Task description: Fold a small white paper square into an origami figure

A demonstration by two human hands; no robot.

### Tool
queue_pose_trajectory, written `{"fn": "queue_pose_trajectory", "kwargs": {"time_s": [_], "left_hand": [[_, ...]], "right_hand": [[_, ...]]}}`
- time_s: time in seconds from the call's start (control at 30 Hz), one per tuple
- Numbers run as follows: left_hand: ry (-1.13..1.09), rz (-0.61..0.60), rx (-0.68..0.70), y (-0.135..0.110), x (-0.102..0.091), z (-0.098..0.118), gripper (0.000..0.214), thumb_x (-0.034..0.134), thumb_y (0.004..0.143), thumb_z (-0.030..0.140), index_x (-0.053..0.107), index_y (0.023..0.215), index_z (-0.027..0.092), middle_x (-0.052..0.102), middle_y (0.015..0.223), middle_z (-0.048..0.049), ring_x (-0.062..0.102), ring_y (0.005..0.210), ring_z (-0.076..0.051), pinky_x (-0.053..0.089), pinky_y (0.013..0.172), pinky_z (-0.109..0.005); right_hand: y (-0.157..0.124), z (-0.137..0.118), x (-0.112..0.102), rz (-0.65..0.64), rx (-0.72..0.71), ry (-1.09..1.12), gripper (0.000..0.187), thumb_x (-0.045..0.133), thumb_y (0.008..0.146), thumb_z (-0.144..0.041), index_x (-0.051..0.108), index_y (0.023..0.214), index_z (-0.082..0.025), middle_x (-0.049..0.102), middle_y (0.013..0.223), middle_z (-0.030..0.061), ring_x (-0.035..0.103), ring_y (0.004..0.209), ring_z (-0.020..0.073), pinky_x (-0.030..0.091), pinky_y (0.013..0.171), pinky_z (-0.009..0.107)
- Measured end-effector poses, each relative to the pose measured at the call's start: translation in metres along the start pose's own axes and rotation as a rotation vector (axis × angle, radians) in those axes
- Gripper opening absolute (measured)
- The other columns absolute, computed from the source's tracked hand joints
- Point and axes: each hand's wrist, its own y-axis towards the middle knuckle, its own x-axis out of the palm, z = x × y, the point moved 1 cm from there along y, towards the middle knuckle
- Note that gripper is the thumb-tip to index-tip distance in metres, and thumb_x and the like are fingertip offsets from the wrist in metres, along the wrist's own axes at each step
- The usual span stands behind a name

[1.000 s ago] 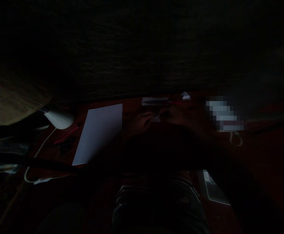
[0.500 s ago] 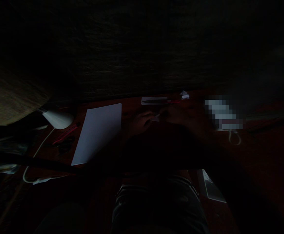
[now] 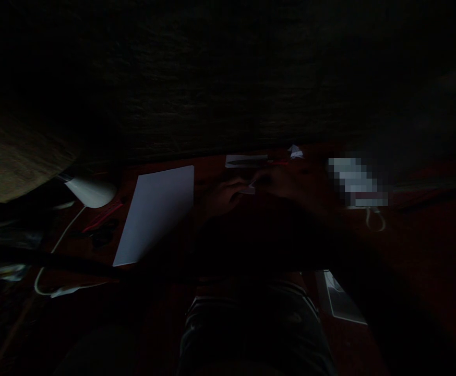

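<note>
The scene is very dark. Over the middle of the reddish surface, my left hand [image 3: 224, 194] and my right hand [image 3: 277, 183] meet at a small piece of white paper [image 3: 247, 190]. My left fingers are closed on its left side. The right fingertips are bent together at its upper right edge, partly lost in shadow. Just beyond the hands lies what looks like a knife [image 3: 278, 162] with a red handle, its dark blade across a strip of white paper [image 3: 231, 158]. A small folded piece of paper [image 3: 296, 152] sits behind my right hand.
Left of my hands lies a large white sheet [image 3: 161, 209]. Farther left are black-handled scissors [image 3: 105, 233], a pink-red tool [image 3: 103, 216] and a white lamp-like cone [image 3: 95, 192] with a cord [image 3: 66, 232]. A blurred-out pale object [image 3: 355, 180] lies right; a framed flat item [image 3: 345, 303] is nearer.
The hands stay at almost the same place. The small paper between them has shifted slightly, and a bit of its upper edge now stands up near my right fingertips.
</note>
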Motion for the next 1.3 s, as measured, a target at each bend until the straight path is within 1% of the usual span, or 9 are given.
{"fn": "queue_pose_trajectory", "kwargs": {"time_s": [0.17, 0.3, 0.37, 0.47, 0.63, 0.9, 1.0, 1.13, 1.3], "left_hand": [[0.001, -0.008, -0.011, 0.000, 0.002, 0.000, 0.043, 0.061, 0.105, 0.011, 0.079, 0.142, 0.025, 0.078, 0.147, -0.0092, 0.075, 0.136, -0.028, 0.062, 0.123, -0.049], [-0.006, 0.005, -0.011, 0.000, 0.002, -0.001, 0.044, 0.063, 0.104, 0.012, 0.080, 0.142, 0.027, 0.078, 0.145, -0.0085, 0.075, 0.137, -0.028, 0.061, 0.123, -0.050], [0.002, 0.012, -0.007, 0.000, 0.002, -0.002, 0.042, 0.063, 0.105, 0.013, 0.080, 0.141, 0.026, 0.078, 0.144, -0.0088, 0.075, 0.136, -0.029, 0.061, 0.123, -0.051], [0.003, 0.004, -0.013, 0.000, 0.002, -0.002, 0.042, 0.062, 0.105, 0.013, 0.080, 0.141, 0.025, 0.078, 0.145, -0.0102, 0.075, 0.136, -0.029, 0.061, 0.123, -0.052], [-0.011, -0.014, -0.025, 0.002, 0.001, -0.001, 0.043, 0.063, 0.105, 0.013, 0.080, 0.142, 0.025, 0.078, 0.148, -0.0104, 0.074, 0.139, -0.029, 0.061, 0.124, -0.052], [-0.008, -0.019, -0.027, 0.001, 0.002, -0.002, 0.046, 0.062, 0.105, 0.013, 0.079, 0.144, 0.028, 0.077, 0.146, -0.0087, 0.073, 0.138, -0.029, 0.060, 0.124, -0.052], [0.004, -0.015, -0.028, 0.001, 0.002, -0.002, 0.042, 0.063, 0.105, 0.014, 0.080, 0.141, 0.026, 0.077, 0.144, -0.0099, 0.073, 0.137, -0.031, 0.060, 0.124, -0.054], [0.013, -0.018, -0.029, 0.001, 0.001, -0.001, 0.038, 0.062, 0.106, 0.015, 0.079, 0.139, 0.022, 0.077, 0.145, -0.0120, 0.073, 0.137, -0.031, 0.060, 0.123, -0.053], [-0.015, -0.014, -0.019, 0.001, -0.001, -0.001, 0.038, 0.062, 0.105, 0.014, 0.077, 0.138, 0.024, 0.078, 0.145, -0.0095, 0.075, 0.135, -0.028, 0.062, 0.120, -0.049]], "right_hand": [[0.000, -0.025, -0.005, -0.075, 0.157, -0.202, 0.016, 0.077, 0.092, -0.018, 0.090, 0.101, -0.022, 0.091, 0.112, 0.0107, 0.084, 0.099, 0.0280, 0.061, 0.090, 0.037], [0.001, -0.036, -0.005, -0.080, 0.225, -0.378, 0.013, 0.076, 0.098, -0.024, 0.088, 0.096, -0.021, 0.090, 0.106, 0.0130, 0.081, 0.094, 0.0279, 0.058, 0.085, 0.037], [0.001, -0.031, -0.003, -0.052, 0.192, -0.358, 0.011, 0.076, 0.096, -0.022, 0.087, 0.092, -0.022, 0.089, 0.102, 0.0107, 0.080, 0.090, 0.0260, 0.056, 0.082, 0.036], [0.000, -0.018, -0.001, -0.030, 0.059, -0.228, 0.013, 0.073, 0.092, -0.018, 0.084, 0.086, -0.022, 0.088, 0.096, 0.0071, 0.080, 0.087, 0.0237, 0.055, 0.080, 0.034], [-0.002, -0.001, -0.001, 0.009, -0.070, -0.024, 0.014, 0.075, 0.087, -0.018, 0.087, 0.090, -0.024, 0.090, 0.099, 0.0047, 0.081, 0.092, 0.0235, 0.059, 0.086, 0.034], [-0.003, -0.004, -0.009, -0.118, -0.065, -0.049, 0.015, 0.078, 0.082, -0.013, 0.086, 0.086, -0.025, 0.090, 0.099, 0.0017, 0.081, 0.093, 0.0225, 0.058, 0.090, 0.034], [-0.003, -0.008, -0.012, -0.136, -0.030, -0.109, 0.015, 0.077, 0.084, -0.012, 0.086, 0.087, -0.024, 0.089, 0.099, 0.0024, 0.079, 0.091, 0.0214, 0.054, 0.086, 0.032], [-0.004, -0.011, -0.013, -0.148, -0.023, -0.149, 0.007, 0.080, 0.089, -0.019, 0.084, 0.085, -0.023, 0.085, 0.090, 0.0012, 0.076, 0.084, 0.0205, 0.049, 0.079, 0.031], [-0.003, -0.012, -0.013, -0.155, -0.050, -0.131, 0.007, 0.079, 0.090, -0.021, 0.084, 0.086, -0.024, 0.086, 0.093, 0.0016, 0.077, 0.087, 0.0211, 0.052, 0.081, 0.032]]}}
